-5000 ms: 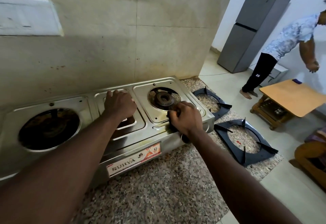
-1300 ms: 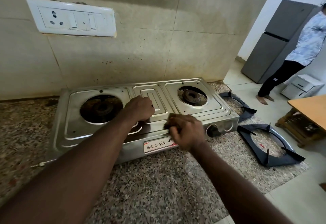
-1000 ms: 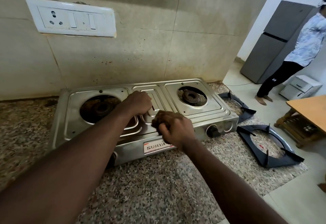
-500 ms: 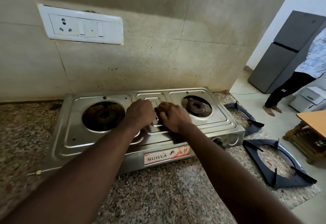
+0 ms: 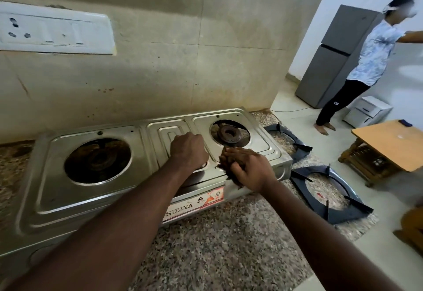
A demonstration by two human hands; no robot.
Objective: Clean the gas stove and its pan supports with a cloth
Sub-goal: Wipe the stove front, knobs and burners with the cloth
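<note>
A steel two-burner gas stove (image 5: 96, 201) stands on the granite counter against the tiled wall, both burners bare. My left hand (image 5: 188, 151) rests as a loose fist on the stove's middle panel, holding nothing that I can see. My right hand (image 5: 248, 168) presses a dark brown cloth (image 5: 225, 164) onto the stove top just in front of the right burner (image 5: 229, 133). Two black pan supports lie on the counter right of the stove, one near (image 5: 329, 193), one farther back (image 5: 289, 140).
A white switch and socket plate (image 5: 55, 30) sits on the wall at upper left. The counter's edge drops off at the right. Beyond it stand a person (image 5: 370, 61), a grey fridge (image 5: 332, 57), a small white unit (image 5: 366, 111) and a wooden table (image 5: 389, 144).
My right hand has slid the cloth from the middle panel to the right, in front of the right burner. My left hand stays on the middle panel. The view has shifted.
</note>
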